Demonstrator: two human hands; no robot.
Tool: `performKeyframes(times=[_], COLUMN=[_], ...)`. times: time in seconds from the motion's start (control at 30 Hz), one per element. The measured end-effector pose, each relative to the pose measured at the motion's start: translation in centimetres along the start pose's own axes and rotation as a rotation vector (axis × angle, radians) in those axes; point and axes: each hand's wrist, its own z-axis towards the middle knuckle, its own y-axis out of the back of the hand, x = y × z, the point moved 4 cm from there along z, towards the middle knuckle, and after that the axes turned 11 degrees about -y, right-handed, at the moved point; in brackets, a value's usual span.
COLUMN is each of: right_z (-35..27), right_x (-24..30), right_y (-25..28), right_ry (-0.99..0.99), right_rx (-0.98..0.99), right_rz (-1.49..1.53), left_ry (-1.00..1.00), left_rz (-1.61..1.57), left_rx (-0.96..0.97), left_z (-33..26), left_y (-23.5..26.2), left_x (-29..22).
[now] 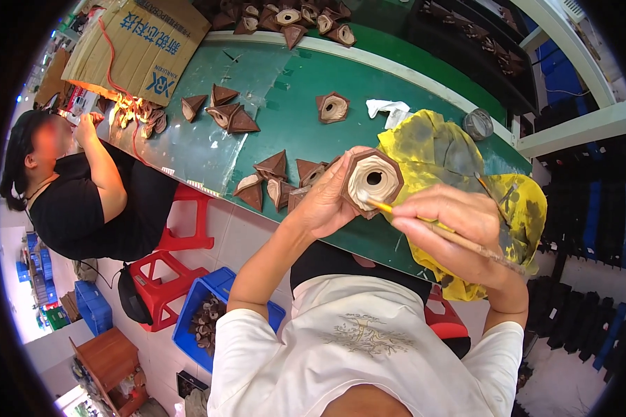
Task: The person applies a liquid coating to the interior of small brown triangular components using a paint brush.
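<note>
- Right fingers (415,209): pinched together on brush (462,240), tip at brown faceted piece's (359,182) pale interior.
- Left fingers (331,182): curled round that piece, above the table's (292,104) near edge.
- Advised: steady hold, light even strokes inside the rim.
- Yellow cloth (431,146): near table's right end.

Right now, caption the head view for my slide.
Left hand holds a brown faceted piece; right hand holds a brush at its cream interior, above a green table.
</note>
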Motion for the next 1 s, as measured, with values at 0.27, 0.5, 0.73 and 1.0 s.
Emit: performKeyframes(times=[0.27, 0.5, 0.73, 1.0], right_z=[0.8, 0.4, 0.7, -0.6], right_x=[0.0, 0.7, 0.3, 0.1], right_y=[0.0, 0.7, 0.0, 0.3], right_ry=[0.010, 0.031, 0.061, 0.103], right_rx=[-0.055, 0.043, -0.056, -0.013], right_rz=[0.048, -0.045, -0.040, -0.077], left_ry=[0.026, 0.024, -0.024, -0.028], left_rz=[0.054, 0.068, 0.106, 0.044], left_rx=[-0.078, -0.042, 0.021, -0.039], left_z=[0.1, 0.3, 0.6, 0.9], left_y=[-0.6, -0.3, -0.6, -0.1], left_x=[0.1, -0.3, -0.3, 0.1])
